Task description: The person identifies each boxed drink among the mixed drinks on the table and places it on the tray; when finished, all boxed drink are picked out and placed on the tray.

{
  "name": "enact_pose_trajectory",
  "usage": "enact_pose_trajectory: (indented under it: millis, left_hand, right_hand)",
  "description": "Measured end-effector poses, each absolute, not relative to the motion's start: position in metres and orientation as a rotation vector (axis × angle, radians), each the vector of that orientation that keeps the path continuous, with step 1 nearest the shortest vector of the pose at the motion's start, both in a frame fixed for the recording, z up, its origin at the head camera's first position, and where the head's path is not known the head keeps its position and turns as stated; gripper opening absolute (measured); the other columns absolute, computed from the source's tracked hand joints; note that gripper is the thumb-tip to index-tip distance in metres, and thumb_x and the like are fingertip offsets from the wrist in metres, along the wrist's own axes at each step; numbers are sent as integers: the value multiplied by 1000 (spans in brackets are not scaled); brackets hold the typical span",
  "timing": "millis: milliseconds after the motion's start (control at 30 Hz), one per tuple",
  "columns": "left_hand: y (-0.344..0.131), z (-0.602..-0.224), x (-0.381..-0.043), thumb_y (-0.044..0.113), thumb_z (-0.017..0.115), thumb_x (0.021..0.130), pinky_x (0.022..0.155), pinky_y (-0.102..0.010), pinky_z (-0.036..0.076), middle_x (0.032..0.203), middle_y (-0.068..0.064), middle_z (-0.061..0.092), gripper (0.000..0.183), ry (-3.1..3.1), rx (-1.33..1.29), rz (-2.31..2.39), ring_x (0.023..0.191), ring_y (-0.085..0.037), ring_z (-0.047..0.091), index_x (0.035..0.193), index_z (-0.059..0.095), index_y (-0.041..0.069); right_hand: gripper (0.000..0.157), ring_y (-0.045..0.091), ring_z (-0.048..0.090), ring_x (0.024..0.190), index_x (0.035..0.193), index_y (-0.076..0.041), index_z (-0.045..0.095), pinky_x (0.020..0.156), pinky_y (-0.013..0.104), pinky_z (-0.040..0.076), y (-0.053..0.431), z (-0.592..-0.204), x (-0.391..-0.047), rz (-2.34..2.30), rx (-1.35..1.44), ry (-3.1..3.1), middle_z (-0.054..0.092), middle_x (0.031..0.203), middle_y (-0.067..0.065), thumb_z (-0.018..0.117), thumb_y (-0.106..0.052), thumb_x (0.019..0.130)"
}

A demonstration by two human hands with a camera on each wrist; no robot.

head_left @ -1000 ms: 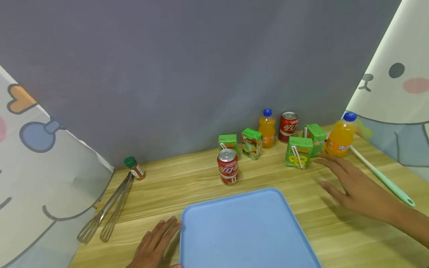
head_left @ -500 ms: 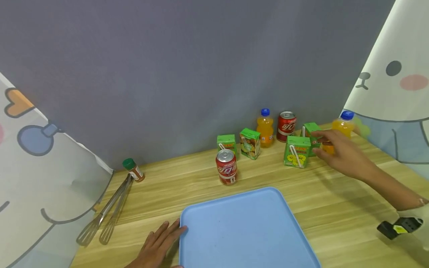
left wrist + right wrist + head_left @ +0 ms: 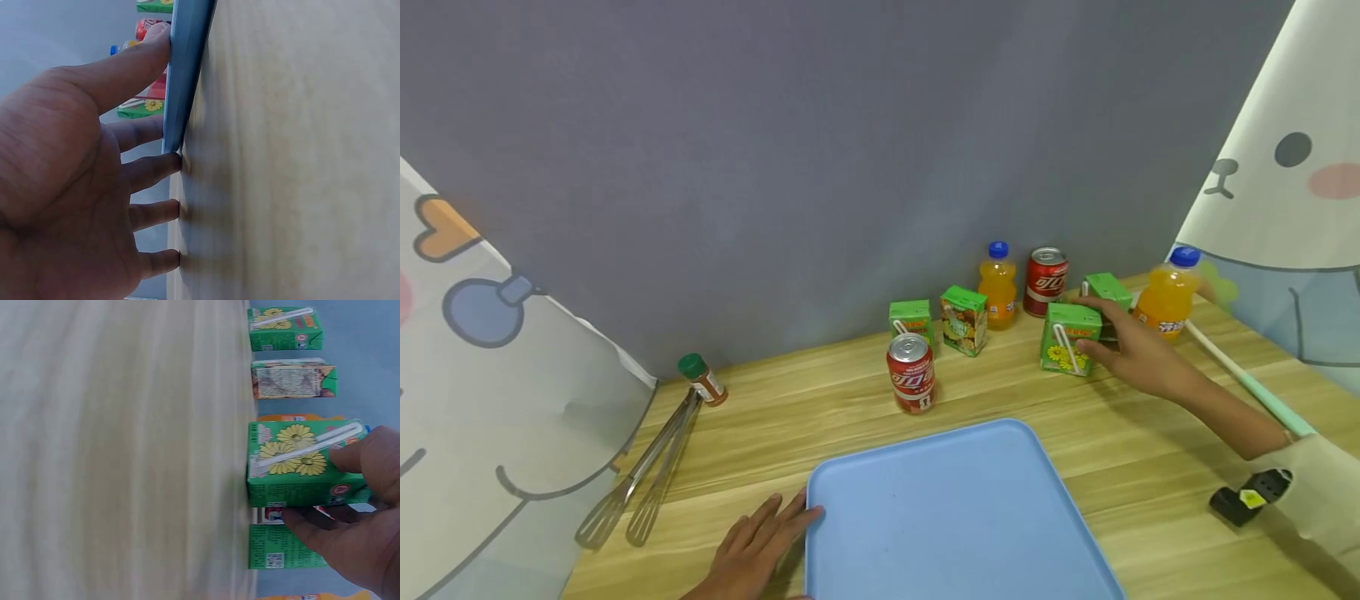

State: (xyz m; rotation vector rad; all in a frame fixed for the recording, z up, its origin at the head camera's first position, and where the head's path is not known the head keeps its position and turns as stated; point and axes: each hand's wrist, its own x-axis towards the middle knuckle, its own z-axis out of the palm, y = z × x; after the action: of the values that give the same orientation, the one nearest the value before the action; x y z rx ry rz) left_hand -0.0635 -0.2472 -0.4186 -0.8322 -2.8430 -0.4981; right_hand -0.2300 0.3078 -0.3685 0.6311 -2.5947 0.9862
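Note:
A green drink carton with yellow flowers and a white straw (image 3: 1065,342) stands upright on the table. My right hand (image 3: 1138,354) holds this carton; in the right wrist view the thumb lies on its front face and the other fingers reach behind it. Behind it stands a second green carton (image 3: 1111,289), partly hidden by the hand. My left hand (image 3: 748,546) lies at the left edge of the light blue tray (image 3: 955,508). Its thumb and index finger touch the tray's rim (image 3: 186,69), with the fingers spread and fairly straight.
Left of the right hand stand a cola can (image 3: 912,375), two small cartons, an orange drink bottle (image 3: 997,287) and another can (image 3: 1046,279). Another orange bottle (image 3: 1167,296) and a mint-handled stick (image 3: 1255,387) are right. Metal tongs (image 3: 647,467) and a green-capped jar (image 3: 702,379) lie left.
My right hand has moved left from beside the right orange bottle to the front flowered carton and taken hold of it. My left hand has stayed at the tray's edge.

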Motion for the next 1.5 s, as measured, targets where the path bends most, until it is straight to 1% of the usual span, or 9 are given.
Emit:
enact_pose_trajectory:
  millis: [67, 133, 433, 567, 800, 1033, 1167, 1333, 1500]
  left_hand:
    - [-247, -418, -64, 55, 76, 80, 87, -75, 40, 154, 1, 46, 80, -2843, -831, -499, 130, -46, 47, 151, 43, 36]
    - [-248, -418, -63, 55, 76, 80, 87, -75, 39, 154, 1, 46, 80, -2842, -828, -501, 130, -47, 47, 151, 44, 36]
    - [-247, -419, -61, 52, 76, 81, 86, -75, 40, 154, 3, 47, 78, -2838, -820, -512, 130, -46, 47, 150, 44, 38]
    - [-248, -418, -61, 53, 76, 80, 86, -75, 39, 154, 2, 46, 79, -2840, -835, -510, 131, -47, 46, 151, 44, 37]
    - [-249, -417, -61, 54, 76, 80, 87, -75, 38, 155, 2, 45, 80, -2846, -823, -526, 132, -46, 45, 151, 43, 38]
    - [-248, -416, -61, 53, 75, 82, 87, -77, 36, 155, 1, 45, 78, -2866, -823, -557, 132, -48, 44, 151, 43, 38]
    - [-248, -416, -60, 53, 76, 81, 87, -77, 36, 154, 0, 46, 79, -2859, -828, -564, 132, -49, 44, 151, 43, 38]
    - [-249, -415, -61, 54, 75, 81, 87, -77, 35, 153, -4, 47, 79, -2860, -853, -582, 131, -50, 44, 151, 43, 37]
    - [-250, -415, -63, 55, 75, 81, 85, -78, 36, 153, -6, 47, 80, -2843, -883, -584, 129, -52, 45, 151, 43, 35]
  right_hand:
    - [60, 43, 64, 104, 150, 0, 36, 78, 7, 45, 307, -371, -231, 1014, 620, -2578, 61, 122, 25, 66, -7, 98]
    - [57, 44, 64, 104, 148, 1, 37, 78, 6, 45, 307, -372, -231, 1023, 610, -2567, 61, 121, 25, 65, -7, 99]
    - [53, 42, 63, 101, 144, 4, 41, 74, 11, 50, 308, -372, -225, 1093, 542, -2577, 60, 118, 24, 65, -6, 98]
    - [53, 42, 63, 101, 144, 4, 42, 73, 10, 49, 305, -367, -220, 1094, 522, -2556, 61, 117, 24, 66, -5, 98]
    - [54, 41, 64, 105, 146, -4, 43, 76, 12, 52, 286, -342, -208, 1118, 555, -2536, 61, 119, 17, 66, -6, 98]
    - [52, 40, 63, 112, 143, -12, 47, 81, 23, 57, 259, -316, -186, 1118, 591, -2572, 60, 122, 11, 69, -10, 97]
    - [56, 35, 66, 107, 145, -15, 46, 78, 29, 59, 242, -307, -176, 1064, 680, -2551, 62, 119, 9, 71, -10, 95]
    - [56, 24, 68, 105, 144, -19, 46, 83, 37, 59, 220, -300, -166, 1108, 787, -2546, 63, 120, 1, 72, -13, 95]
    - [54, 16, 67, 105, 142, -22, 46, 85, 33, 59, 200, -295, -159, 1130, 843, -2582, 63, 119, -6, 73, -21, 95]
